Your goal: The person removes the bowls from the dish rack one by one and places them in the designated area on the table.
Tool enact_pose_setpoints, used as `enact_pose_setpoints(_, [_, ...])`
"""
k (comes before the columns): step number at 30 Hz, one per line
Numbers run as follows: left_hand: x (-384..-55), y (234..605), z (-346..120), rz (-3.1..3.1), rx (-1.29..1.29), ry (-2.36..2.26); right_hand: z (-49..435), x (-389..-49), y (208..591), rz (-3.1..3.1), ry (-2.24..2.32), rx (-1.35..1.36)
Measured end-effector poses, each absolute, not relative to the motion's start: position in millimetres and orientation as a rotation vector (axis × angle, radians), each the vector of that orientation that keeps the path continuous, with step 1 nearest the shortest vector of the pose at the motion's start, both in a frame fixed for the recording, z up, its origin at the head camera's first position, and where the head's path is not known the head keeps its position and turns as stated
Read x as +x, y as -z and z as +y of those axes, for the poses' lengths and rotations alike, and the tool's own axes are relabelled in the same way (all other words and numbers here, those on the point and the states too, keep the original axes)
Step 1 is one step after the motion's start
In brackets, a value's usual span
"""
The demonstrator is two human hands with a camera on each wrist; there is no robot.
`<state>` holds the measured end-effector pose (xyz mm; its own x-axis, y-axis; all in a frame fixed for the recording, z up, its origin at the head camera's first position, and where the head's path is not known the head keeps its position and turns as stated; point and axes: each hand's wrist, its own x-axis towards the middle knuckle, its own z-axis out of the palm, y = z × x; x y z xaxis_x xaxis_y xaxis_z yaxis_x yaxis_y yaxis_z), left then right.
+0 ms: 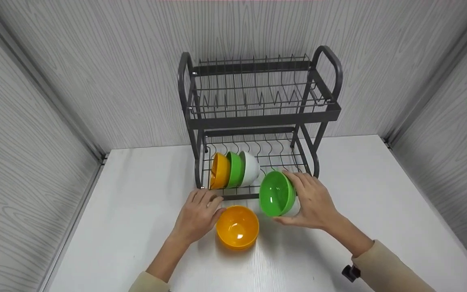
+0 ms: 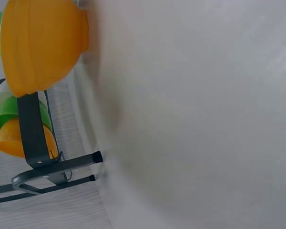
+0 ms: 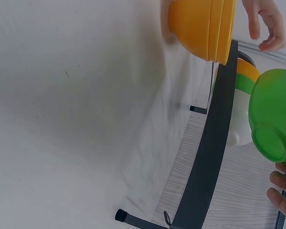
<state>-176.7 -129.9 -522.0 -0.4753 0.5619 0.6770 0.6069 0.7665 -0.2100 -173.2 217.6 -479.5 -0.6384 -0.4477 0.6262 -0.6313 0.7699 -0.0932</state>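
Observation:
In the head view my right hand grips a green bowl at its sides, thumb low and fingers high. The bowl is tilted, mouth toward the left, before the lower rack's front bar; the right wrist view shows its foot and outer wall. Nested orange bowls sit upright on the table. My left hand is beside them on the left, near the rack's front corner, fingers loosely bent around nothing. On the lower tier, an orange bowl, a green bowl and a white bowl stand on edge in a row.
A black two-tier wire dish rack stands against the back panel. Its upper tier has wire dividers and raised side handles. White table surface extends on both sides, bounded by grey panels left and right.

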Motion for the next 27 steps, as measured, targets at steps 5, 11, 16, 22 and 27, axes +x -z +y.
enact_pose_setpoints(5, [-169,517,-118,-2.116,-0.928,0.084,217,-169,480,-2.372,-0.417,0.816])
enact_pose_setpoints(11, [-160,514,-105,-2.065,-1.0,0.118,215,-164,481,-2.361,-0.44,0.82])
enact_pose_setpoints(16, [-153,513,-93,-2.031,-1.063,0.12,215,-160,483,-2.353,-0.44,0.834])
enact_pose_setpoints(22, [-148,512,-80,-2.006,-1.113,0.107,212,-157,486,-2.345,-0.444,0.849])
enact_pose_setpoints(27, [-147,514,-69,-1.964,-1.157,0.112,210,-156,484,-2.332,-0.461,0.856])
